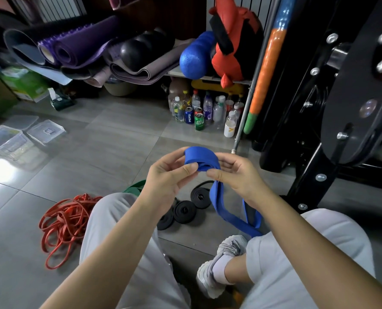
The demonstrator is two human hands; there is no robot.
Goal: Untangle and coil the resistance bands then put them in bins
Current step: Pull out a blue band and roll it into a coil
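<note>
Both hands are pinched on the blue band (202,160) held up over the lap, left hand (165,175) and right hand (236,172) clamping the half-rolled coil while its tail dangles to the floor. Looks soft, floppy and springy, so I'd keep hold of the coil itself. Count: 1 blue, 3 black coils (184,211) on the floor, 1 red tangle (63,221), about 2 clear bins (6,139).

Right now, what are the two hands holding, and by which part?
Both the left hand and right hand pinch the wide blue rubber resistance band at its coiled end; its tail hangs loose.
</note>
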